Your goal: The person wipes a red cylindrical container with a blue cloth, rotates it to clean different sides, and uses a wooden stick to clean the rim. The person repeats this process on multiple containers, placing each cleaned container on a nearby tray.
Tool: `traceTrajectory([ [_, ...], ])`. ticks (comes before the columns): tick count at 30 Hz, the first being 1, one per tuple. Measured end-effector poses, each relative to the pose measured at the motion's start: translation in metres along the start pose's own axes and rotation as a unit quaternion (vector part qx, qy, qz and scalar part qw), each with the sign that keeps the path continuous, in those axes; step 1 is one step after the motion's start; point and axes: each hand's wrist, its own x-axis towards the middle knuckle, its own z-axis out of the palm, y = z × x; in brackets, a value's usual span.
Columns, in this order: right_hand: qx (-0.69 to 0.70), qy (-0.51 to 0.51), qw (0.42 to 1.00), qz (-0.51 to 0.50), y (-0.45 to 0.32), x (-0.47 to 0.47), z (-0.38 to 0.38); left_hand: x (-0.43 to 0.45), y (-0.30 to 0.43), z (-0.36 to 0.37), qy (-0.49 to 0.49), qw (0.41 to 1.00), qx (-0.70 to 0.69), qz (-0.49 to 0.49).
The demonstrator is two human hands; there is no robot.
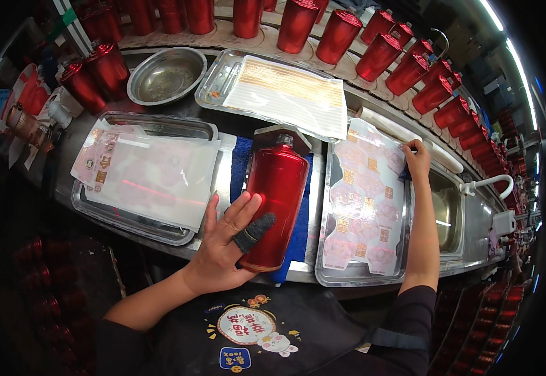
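Note:
A glossy red bottle point(277, 202) lies on its side on a blue cloth point(240, 164), its neck against a dark angular block point(301, 138). My left hand point(230, 239) rests on the bottle's lower left side, with a dark grey cover on one finger. My right hand point(416, 157) pinches at the upper right edge of a sheet of pink and gold decals point(367, 197) in a metal tray; what lies between the fingertips is too small to tell. At left, a translucent sheet point(160, 178) and printed decals point(96, 162) lie over another tray.
Behind stand a metal bowl point(167, 75) and a tray point(207, 91) with gold-striped sheets point(287, 94). Many red bottles point(339, 36) line a conveyor along the back. A sink point(444, 211) with a white faucet point(489, 183) is at right; two red bottles point(108, 70) stand at back left.

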Motion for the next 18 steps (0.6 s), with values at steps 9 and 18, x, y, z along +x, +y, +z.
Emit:
traceTrajectory([
  [9,-0.066,0.022,0.991,-0.111,-0.169,-0.075,-0.115,0.000,-0.010,0.006,0.021,0.999,-0.007,0.048],
  [18,0.218,-0.237,0.940,-0.108,-0.332,-0.116,-0.163,0.004,-0.016,-0.023,-0.045,0.989,-0.141,0.005],
])
